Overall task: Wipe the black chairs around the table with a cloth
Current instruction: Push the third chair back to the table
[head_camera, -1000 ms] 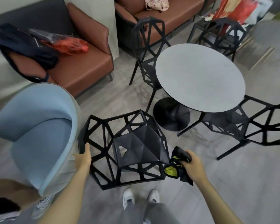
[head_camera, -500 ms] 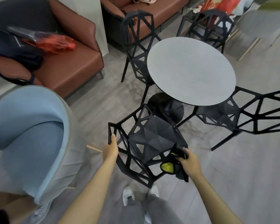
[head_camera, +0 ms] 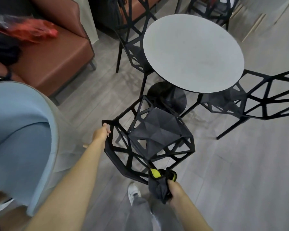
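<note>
A black lattice chair (head_camera: 155, 137) stands right in front of me, its seat turned toward the round grey table (head_camera: 193, 54). My left hand (head_camera: 101, 133) grips the top left corner of its backrest frame. My right hand (head_camera: 174, 189) holds a bunched dark cloth with yellow patches (head_camera: 158, 184) against the backrest's lower right edge. Three more black lattice chairs ring the table: one at the left (head_camera: 132, 39), one at the right (head_camera: 260, 100), one at the far side (head_camera: 212, 9).
A light blue armchair (head_camera: 22, 135) stands close on my left. A brown leather sofa (head_camera: 57, 52) with a red item and a dark bag sits at the upper left, another sofa behind the table. My white shoe (head_camera: 133, 192) is on the grey floor below the chair.
The chair has been turned and moved right, toward the table. My left hand stayed on its backrest corner, and my right hand with the cloth dropped to the backrest's lower edge.
</note>
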`<state>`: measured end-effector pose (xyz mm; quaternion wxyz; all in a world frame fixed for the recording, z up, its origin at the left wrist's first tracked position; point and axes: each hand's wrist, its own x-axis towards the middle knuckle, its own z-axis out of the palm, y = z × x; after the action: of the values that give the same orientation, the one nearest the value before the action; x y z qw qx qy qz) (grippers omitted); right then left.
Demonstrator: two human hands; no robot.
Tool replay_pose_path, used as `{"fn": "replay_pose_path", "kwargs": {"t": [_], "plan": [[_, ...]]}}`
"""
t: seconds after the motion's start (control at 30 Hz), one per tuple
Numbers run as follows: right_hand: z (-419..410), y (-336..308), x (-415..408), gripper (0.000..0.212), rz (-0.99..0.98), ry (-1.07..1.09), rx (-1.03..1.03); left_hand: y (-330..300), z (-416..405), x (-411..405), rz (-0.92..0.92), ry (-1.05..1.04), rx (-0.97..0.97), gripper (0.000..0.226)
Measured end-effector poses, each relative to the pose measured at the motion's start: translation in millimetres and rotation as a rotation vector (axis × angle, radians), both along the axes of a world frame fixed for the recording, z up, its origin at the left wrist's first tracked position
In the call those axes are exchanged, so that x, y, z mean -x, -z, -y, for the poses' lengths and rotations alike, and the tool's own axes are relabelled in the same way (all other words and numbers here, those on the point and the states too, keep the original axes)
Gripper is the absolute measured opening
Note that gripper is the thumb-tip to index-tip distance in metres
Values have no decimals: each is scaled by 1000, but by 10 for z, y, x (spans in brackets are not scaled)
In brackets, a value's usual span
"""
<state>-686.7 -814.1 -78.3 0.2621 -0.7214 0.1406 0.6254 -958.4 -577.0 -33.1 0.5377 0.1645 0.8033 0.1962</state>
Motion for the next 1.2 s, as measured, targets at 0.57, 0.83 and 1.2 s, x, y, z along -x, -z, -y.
{"fn": "replay_pose_path", "kwargs": {"t": [0.57,0.83,1.2], "plan": [[-1091,-139,-176,21,75,114,-89,-42,-374,241,258,-245,13,45],[-1445,-299,-641,20,429,-32,-141,-171,-610,-156,315,-179,62,34],[-2378,-1027,-395,18,769,-340,-545,-493,-935,105,-497,716,52,59]]}}
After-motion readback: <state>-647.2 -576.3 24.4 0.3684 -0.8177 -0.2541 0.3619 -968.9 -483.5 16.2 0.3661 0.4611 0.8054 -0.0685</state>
